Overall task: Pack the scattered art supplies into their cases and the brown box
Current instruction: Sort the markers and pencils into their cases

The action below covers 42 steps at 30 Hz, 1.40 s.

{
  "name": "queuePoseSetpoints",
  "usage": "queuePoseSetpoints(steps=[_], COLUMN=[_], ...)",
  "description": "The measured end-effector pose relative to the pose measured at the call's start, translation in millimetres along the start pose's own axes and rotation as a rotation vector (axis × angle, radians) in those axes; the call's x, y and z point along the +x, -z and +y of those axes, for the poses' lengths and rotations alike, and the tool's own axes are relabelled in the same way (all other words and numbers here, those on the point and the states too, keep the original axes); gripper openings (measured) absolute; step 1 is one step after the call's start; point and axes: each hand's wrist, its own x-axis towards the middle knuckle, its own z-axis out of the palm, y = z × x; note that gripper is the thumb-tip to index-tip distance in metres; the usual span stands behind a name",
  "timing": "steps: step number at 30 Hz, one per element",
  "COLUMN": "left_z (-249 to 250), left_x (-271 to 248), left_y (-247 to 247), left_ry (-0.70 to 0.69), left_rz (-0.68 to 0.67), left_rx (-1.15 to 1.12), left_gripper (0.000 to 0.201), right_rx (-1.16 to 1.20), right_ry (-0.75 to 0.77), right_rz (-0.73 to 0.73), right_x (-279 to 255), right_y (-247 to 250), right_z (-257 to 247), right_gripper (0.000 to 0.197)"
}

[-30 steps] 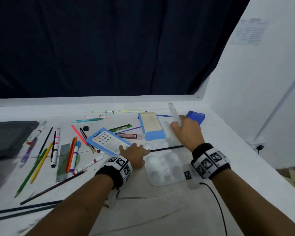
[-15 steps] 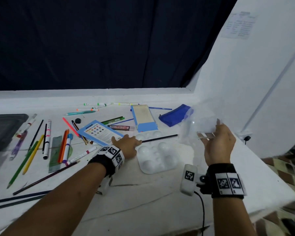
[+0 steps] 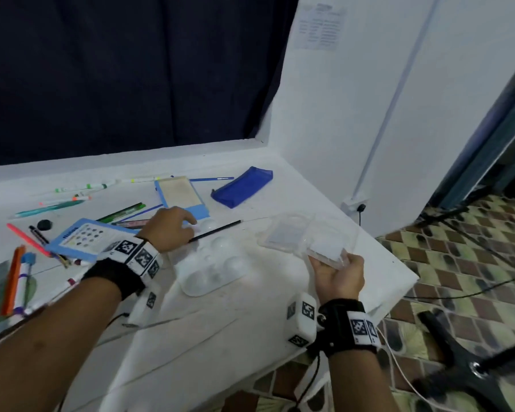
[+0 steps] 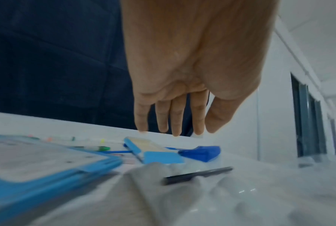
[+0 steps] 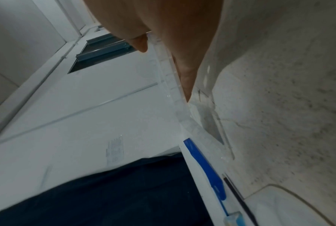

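Observation:
My right hand (image 3: 336, 270) holds a clear plastic case (image 3: 301, 236) by its near end, above the table's right side; the case hangs open in two halves. In the right wrist view the thumb and fingers (image 5: 184, 76) pinch the clear case (image 5: 171, 85) by its edge. My left hand (image 3: 170, 228) hovers over the far end of a white paint palette (image 3: 217, 263), fingers (image 4: 176, 122) straight and holding nothing. A black pencil (image 3: 217, 230) lies across the palette. A blue pouch (image 3: 244, 187) and a light blue case (image 3: 180, 193) lie behind.
A blue paint-set box (image 3: 84, 237) lies left of my left hand. Markers, pens and coloured pencils (image 3: 18, 272) are scattered over the table's left half. The table edge (image 3: 399, 289) is close on the right, with tiled floor and a black stand (image 3: 473, 367) beyond.
My right hand took the clear case from beside the blue pouch and carried it right and nearer to me. My left hand slid forward over the palette. The view swung right.

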Motion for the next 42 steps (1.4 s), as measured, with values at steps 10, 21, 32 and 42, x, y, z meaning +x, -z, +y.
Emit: queuePoseSetpoints(steps=[10,21,32,42], left_z=[97,12,-101,-159], left_x=[-4,-63,-207,-293], left_y=[-55,-36,21,20], left_ry=[0.285,0.399,0.535,0.468], left_rz=[-0.233,0.114,0.13,0.083], left_rx=[-0.883,-0.814,-0.753,-0.477], left_gripper=[0.025,0.008,0.035,0.029], right_rx=[0.046,-0.556,-1.375,-1.885], right_ry=[-0.255,-0.327,-0.232,-0.039], right_rz=[-0.175,-0.305,-0.71,-1.086], right_x=[-13,-38,-103,-162], right_y=[27,23,0,10], right_z=[-10,18,90,128], right_gripper=[0.045,0.021,0.029,0.06])
